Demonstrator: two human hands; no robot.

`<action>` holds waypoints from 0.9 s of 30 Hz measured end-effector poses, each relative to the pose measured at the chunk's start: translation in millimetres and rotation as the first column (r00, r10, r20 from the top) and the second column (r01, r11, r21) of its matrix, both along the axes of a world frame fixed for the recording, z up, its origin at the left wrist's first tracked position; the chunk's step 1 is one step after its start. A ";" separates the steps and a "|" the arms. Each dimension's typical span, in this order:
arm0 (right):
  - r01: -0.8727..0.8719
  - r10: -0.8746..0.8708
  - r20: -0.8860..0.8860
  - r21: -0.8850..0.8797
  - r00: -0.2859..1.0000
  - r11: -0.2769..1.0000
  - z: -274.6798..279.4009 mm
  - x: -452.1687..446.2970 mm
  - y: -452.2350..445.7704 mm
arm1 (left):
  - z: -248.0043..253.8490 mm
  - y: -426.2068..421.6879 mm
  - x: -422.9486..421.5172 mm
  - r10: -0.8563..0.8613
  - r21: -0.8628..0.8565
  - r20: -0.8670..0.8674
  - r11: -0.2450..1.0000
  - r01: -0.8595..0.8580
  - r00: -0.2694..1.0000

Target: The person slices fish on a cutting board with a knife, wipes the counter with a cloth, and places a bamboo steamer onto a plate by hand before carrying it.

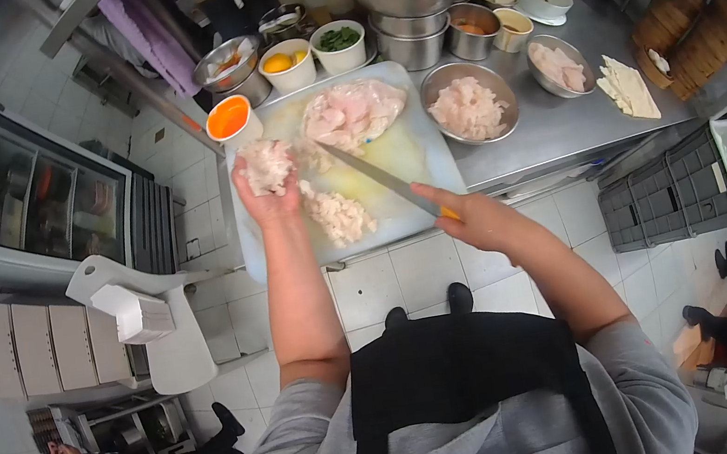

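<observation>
Pointing up-left near frame centre, the knife [379, 174] is gripped tight in the right hand [473, 218], while chopped meat [267, 162] is cupped in the left hand [272, 205], left of centre, over the board [425, 147].

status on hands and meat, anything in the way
Left hand holding chopped meat. Right hand on knife, blade over board. Larger meat pieces near tip.

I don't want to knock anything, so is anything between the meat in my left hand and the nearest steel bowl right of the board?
Yes: the knife in your right hand and the large heap of meat on the cutting board both lie between your left hand and the steel bowl.
</observation>
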State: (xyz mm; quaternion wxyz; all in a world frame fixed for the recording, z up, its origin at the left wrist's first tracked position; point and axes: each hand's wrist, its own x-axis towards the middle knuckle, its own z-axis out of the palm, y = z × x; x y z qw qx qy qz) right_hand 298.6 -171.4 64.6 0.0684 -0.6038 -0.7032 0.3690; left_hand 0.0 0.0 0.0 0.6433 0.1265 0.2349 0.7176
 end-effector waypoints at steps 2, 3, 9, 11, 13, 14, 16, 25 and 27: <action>0.049 -0.054 -0.253 -0.026 0.966 0.998 -13.7 2.1 6.4 | 15.5 3.4 3.7 -0.049 0.011 0.198 0.999 0.048 0.979; 0.059 -0.060 -0.318 -0.013 0.946 0.998 -14.2 7.9 5.8 | 43.3 2.3 16.2 -0.062 0.024 0.131 0.998 0.060 0.989; 0.036 -0.143 -0.387 -0.269 0.911 0.962 -11.8 28.0 13.9 | 81.7 7.4 111.2 -0.480 0.116 0.021 0.872 0.475 0.877; 0.033 -0.133 -0.393 -0.251 0.910 0.967 -13.3 30.6 16.1 | 79.6 23.1 149.3 -0.644 0.091 -0.041 0.759 0.645 0.764; 0.009 -0.112 -0.393 -0.253 0.913 0.967 -14.2 33.8 18.0 | 67.3 48.6 187.6 -0.724 0.032 -0.169 0.674 0.738 0.669; -0.003 -0.099 -0.404 -0.245 0.909 0.970 -13.7 34.8 17.8 | 61.8 52.8 205.0 -0.786 -0.046 -0.281 0.584 0.811 0.550; -0.022 -0.075 -0.405 -0.228 0.911 0.973 -15.8 36.4 19.0 | 62.3 41.1 247.1 -0.607 -0.077 -0.628 0.671 0.738 0.487; -0.118 0.061 -0.385 -0.125 0.921 0.985 -10.7 44.9 24.4 | 94.9 38.7 288.2 0.147 -0.262 -0.891 0.606 0.752 -0.429; -0.135 0.074 -0.379 -0.138 0.922 0.981 -8.4 46.0 25.9 | 112.6 36.9 290.4 0.165 -0.267 -0.884 0.590 0.762 -0.437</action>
